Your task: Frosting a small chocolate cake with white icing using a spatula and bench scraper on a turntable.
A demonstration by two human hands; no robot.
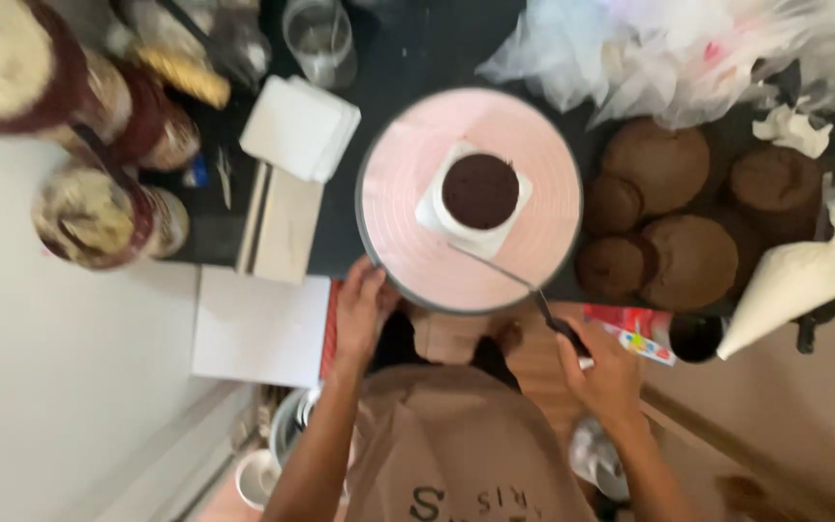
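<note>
At the middle of the dark counter [408,39] we see a round pink turntable [398,193] with a grey rim, and on it a white square board [437,208] carrying a small dark cake [479,190], seen from straight above. Our left hand [364,311] rests on the near-left rim of the turntable, fingers curled over the edge and gripping it. Our right hand [603,372], nearer and to the right, is clenched around the black handle of a thin spatula [504,274]; its long blade reaches up and left across the pink surface, and its tip lies just beside the near edge of the board. We cannot tell whether the tip touches the board.

Right of the turntable lie several brown cake rounds [674,213], packed close together, some overlapping. Near them on the right lies a filled white piping bag [785,290], its tip pointing near-left toward a small dark cup [696,338]. Beyond the rounds, at the far right, is a heap of crumpled clear plastic [688,53].

Left of the turntable sit a stack of white napkins [300,126] and, nearer, a white sheet [261,327]. At the far left stand blurred jars [99,213] with dark red rims, and a clear cup [321,39] stands at the far edge. Our beige apron [456,445] fills the near middle.
</note>
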